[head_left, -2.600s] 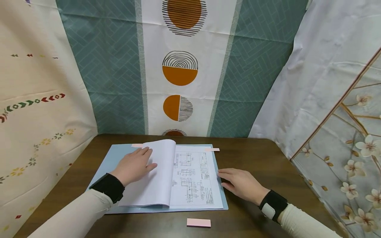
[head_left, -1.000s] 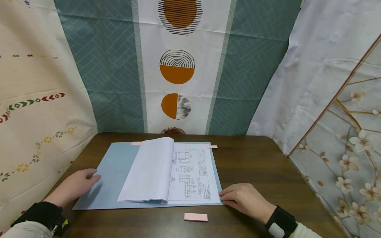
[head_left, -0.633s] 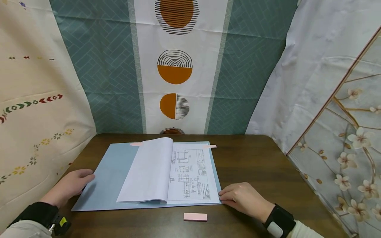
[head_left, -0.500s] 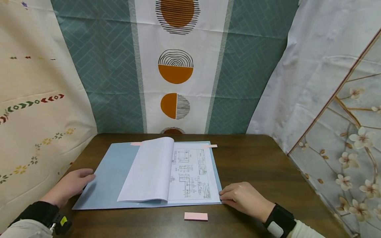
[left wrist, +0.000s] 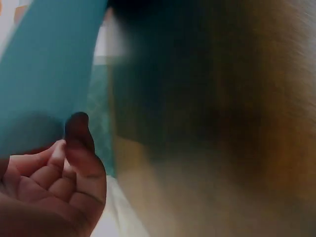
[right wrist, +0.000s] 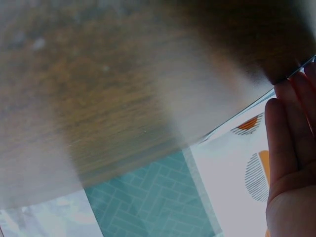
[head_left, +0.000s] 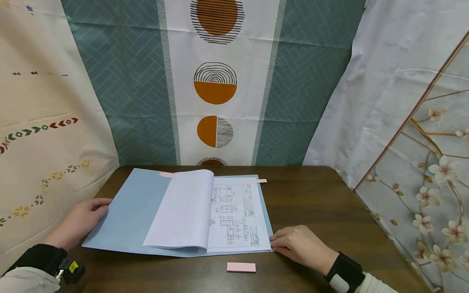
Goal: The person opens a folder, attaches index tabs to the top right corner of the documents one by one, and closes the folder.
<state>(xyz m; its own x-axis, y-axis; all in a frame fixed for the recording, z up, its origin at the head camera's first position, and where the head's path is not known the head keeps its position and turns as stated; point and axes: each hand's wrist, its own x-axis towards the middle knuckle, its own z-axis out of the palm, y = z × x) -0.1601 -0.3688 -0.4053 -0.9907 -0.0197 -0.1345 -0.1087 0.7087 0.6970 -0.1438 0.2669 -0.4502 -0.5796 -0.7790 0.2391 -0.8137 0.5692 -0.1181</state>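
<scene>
A light blue folder (head_left: 121,219) lies spread on the table, its left cover slightly raised. My left hand (head_left: 82,219) pinches that cover's outer edge; in the left wrist view, the thumb and fingers of the left hand (left wrist: 59,182) meet on the cover (left wrist: 44,74). Inside the folder, a white sheet (head_left: 181,211) is turned over to the left, curving at its fold. A printed technical drawing (head_left: 236,215) shows on the right. My right hand (head_left: 302,246) touches the folder's lower right edge; in the right wrist view its fingers (right wrist: 284,133) are fairly straight.
A pink sticky note pad (head_left: 241,267) lies on the brown table (head_left: 311,195) in front of the folder. Pink tabs stick at the folder's top, a left tab (head_left: 166,174) and a right tab (head_left: 258,181). A patterned curtain (head_left: 146,81) hangs behind the table.
My left hand has gone from the turned sheet to the left cover's outer edge and lifted that cover a little. The right hand has slid nearer the folder's lower right corner and stays there.
</scene>
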